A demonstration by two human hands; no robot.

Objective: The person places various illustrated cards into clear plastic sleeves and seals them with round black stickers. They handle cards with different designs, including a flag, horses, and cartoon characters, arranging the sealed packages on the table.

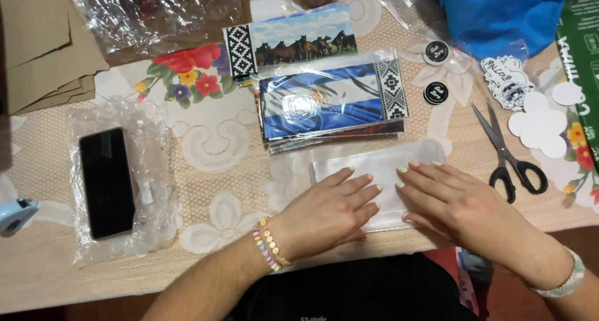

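Left hand (pixel 334 209) and right hand (pixel 452 199) lay flat, fingers spread, pressing 1 clear plastic sleeve (pixel 374 165) against the table (pixel 212 152) beside scissors (pixel 508 152).

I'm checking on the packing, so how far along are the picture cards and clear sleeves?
Done: a stack of sleeved cards sits above the hands. In hand: the left hand and right hand press flat on a clear sleeve. Left: the horse picture card shows no sleeve, and round stickers lie loose.
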